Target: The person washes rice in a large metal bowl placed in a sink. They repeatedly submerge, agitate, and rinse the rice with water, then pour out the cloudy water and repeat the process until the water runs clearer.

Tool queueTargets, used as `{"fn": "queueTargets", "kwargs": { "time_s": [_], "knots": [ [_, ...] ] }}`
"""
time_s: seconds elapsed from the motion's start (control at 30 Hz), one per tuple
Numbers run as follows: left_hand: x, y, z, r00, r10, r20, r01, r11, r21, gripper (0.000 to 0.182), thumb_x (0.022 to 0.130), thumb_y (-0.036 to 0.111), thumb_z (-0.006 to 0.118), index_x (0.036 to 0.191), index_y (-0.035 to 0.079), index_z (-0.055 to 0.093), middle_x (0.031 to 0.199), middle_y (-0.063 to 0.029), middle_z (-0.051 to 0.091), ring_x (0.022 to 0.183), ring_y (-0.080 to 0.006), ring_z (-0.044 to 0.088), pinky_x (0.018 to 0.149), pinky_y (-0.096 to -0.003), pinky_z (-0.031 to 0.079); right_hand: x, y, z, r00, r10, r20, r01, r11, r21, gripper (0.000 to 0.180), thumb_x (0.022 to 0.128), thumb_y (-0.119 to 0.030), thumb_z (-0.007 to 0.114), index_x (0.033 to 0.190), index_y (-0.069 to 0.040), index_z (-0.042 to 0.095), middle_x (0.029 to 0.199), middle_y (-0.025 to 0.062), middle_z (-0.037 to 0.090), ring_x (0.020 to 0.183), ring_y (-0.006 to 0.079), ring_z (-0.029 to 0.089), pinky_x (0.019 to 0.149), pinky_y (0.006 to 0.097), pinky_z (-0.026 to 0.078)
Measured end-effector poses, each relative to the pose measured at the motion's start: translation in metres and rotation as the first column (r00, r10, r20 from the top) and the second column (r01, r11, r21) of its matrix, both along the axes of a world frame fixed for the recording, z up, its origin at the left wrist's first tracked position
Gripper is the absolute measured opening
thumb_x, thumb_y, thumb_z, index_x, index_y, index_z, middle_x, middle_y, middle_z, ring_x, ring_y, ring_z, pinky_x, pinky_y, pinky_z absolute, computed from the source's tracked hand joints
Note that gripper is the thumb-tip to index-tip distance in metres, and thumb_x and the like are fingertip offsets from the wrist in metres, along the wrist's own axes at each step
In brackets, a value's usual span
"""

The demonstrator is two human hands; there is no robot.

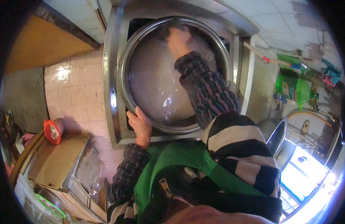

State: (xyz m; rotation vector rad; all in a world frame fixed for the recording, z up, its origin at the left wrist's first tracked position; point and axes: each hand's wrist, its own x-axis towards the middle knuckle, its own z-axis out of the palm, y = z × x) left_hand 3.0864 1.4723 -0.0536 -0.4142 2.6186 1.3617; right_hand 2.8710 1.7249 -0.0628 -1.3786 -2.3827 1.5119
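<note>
A large round metal basin (125,81) holds cloudy water (153,75) with glints on its surface. It sits inside a stainless steel sink (113,72). My left hand (140,124) grips the basin's near-left rim, thumb resting on top. At the far inner wall of the basin is my right hand (179,39), blurred, with its fingertips close to a dark patch below the rim. Whether the fingers hold anything there cannot be made out. Dark striped sleeve covers reach both wrists, and a green apron (172,156) hangs over my front.
To the left, an orange-red plastic container (52,131) stands on a worn wooden cabinet (60,156). On the right are a stick (276,60) with coloured tape, a green plastic bottle (290,86) and a metal vessel (276,134). Pink tiles (85,84) cover the floor.
</note>
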Motion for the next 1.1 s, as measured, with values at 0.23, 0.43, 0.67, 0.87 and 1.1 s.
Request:
{"fn": "queueTargets", "kwargs": {
  "time_s": [0.23, 0.43, 0.67, 0.87, 1.1],
  "knots": [
    [0.002, -0.001, 0.0, 0.999, -0.011, 0.032, 0.011, 1.0, -0.027, 0.034, 0.096, 0.025, 0.048, 0.09, -0.008, 0.047, 0.076, -0.0286, 0.055, 0.07, -0.045, 0.052, 0.064, -0.0493, 0.041, 0.003, -0.069, -0.044, 0.984, 0.063, -0.168, -0.118, 0.933, -0.341, 0.063, 0.067, 0.012, 0.069, 0.125, 0.002, 0.049, 0.093, 0.0101, 0.062, 0.083, 0.0193, 0.058, 0.071, 0.0333, 0.048],
    [0.0, -0.001, -0.002, 1.0, -0.011, -0.026, 0.011, 1.0, -0.002, 0.034, 0.097, 0.026, 0.048, 0.087, -0.007, 0.046, 0.073, -0.0263, 0.053, 0.068, -0.0439, 0.051, 0.063, -0.0482, 0.04, 0.012, 0.057, -0.014, 0.85, 0.307, 0.428, -0.482, 0.781, 0.396, 0.029, 0.088, -0.023, 0.046, 0.104, -0.007, 0.064, 0.104, 0.0113, 0.066, 0.095, 0.0282, 0.061, 0.077, 0.04, 0.049],
    [-0.002, 0.001, 0.003, 1.0, 0.024, 0.014, -0.025, 0.998, 0.059, 0.035, 0.097, 0.027, 0.048, 0.085, -0.005, 0.045, 0.069, -0.0234, 0.053, 0.063, -0.0394, 0.051, 0.06, -0.0468, 0.04, 0.056, 0.096, -0.006, 0.588, -0.022, 0.808, -0.747, 0.369, 0.554, 0.027, 0.089, -0.025, 0.049, 0.104, -0.013, 0.067, 0.106, 0.0061, 0.067, 0.101, 0.0218, 0.063, 0.081, 0.0331, 0.051],
    [0.0, 0.0, 0.001, 0.999, -0.009, 0.053, 0.009, 1.0, 0.009, 0.034, 0.097, 0.027, 0.049, 0.086, -0.006, 0.044, 0.072, -0.0272, 0.053, 0.067, -0.0448, 0.051, 0.061, -0.0485, 0.04, 0.006, 0.017, -0.007, 0.788, 0.282, 0.547, -0.59, 0.602, 0.538, 0.03, 0.085, -0.03, 0.052, 0.1, -0.01, 0.069, 0.102, 0.0067, 0.067, 0.098, 0.022, 0.062, 0.087, 0.0404, 0.043],
    [-0.001, 0.001, 0.003, 1.0, -0.004, 0.028, 0.003, 1.0, 0.016, 0.034, 0.097, 0.026, 0.048, 0.089, -0.007, 0.045, 0.073, -0.0281, 0.054, 0.068, -0.0458, 0.051, 0.062, -0.0497, 0.04, -0.018, -0.025, -0.075, 0.71, -0.48, -0.515, 0.205, 0.841, -0.501, 0.042, 0.082, -0.046, 0.052, 0.102, -0.01, 0.06, 0.092, 0.0006, 0.061, 0.092, 0.0212, 0.058, 0.08, 0.0392, 0.045]
  ]
}}
